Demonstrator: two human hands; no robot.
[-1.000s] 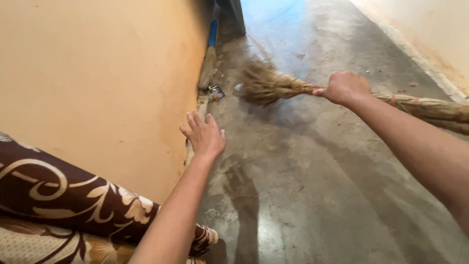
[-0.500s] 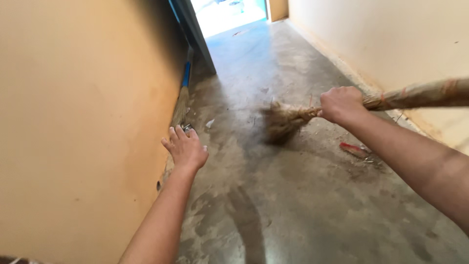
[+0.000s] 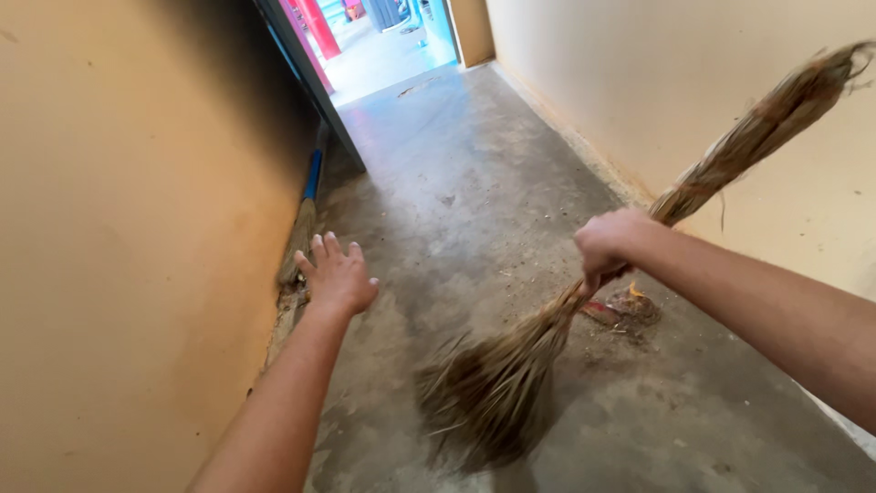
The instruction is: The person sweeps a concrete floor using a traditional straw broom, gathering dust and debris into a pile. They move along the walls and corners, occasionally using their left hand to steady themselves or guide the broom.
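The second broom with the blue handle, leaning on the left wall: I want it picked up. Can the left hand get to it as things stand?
Probably yes. The left hand is empty, fingers spread, right beside the blue-handled broom, and nothing lies between them. The right hand grips the grass broom.

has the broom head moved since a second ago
Yes. The broom head has swung from near the orange wall back toward the person, pulled by the right hand.

Dry straw broom (image 3: 511, 365), tilted; splayed bristles on concrete floor (image 3: 456, 183)
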